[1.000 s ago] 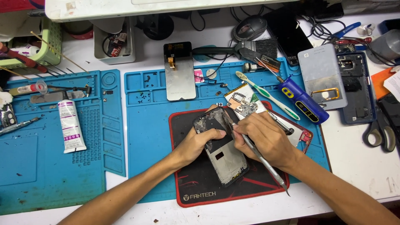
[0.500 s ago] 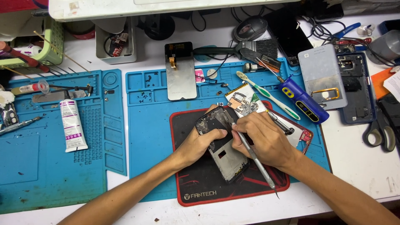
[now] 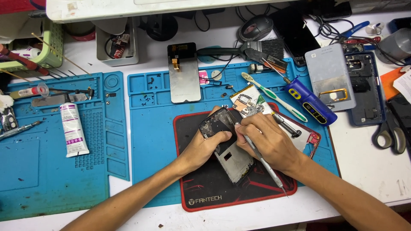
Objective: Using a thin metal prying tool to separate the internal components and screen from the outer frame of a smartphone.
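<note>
An opened phone frame [image 3: 233,160] lies tilted on a black mat with a red border [image 3: 214,188]. My left hand [image 3: 205,147] grips the frame's upper end and steadies it. My right hand [image 3: 269,139] holds a thin metal tool [image 3: 263,162] like a pen, its tip pressed on the upper part of the frame between both hands. A small circuit board [image 3: 246,102] rests just beyond my fingers.
A detached phone screen [image 3: 184,72], toothbrush [image 3: 274,96] and blue electric screwdriver [image 3: 310,107] lie on the blue work mat [image 3: 150,141]. A white glue tube [image 3: 72,128] sits on the left mat. Another opened phone [image 3: 364,87], scissors [image 3: 389,134] and a brush [image 3: 257,47] are at right and back.
The phone frame has shifted a little toward the upper left under my hands. My right hand has moved with it and the tool is tilted more steeply.
</note>
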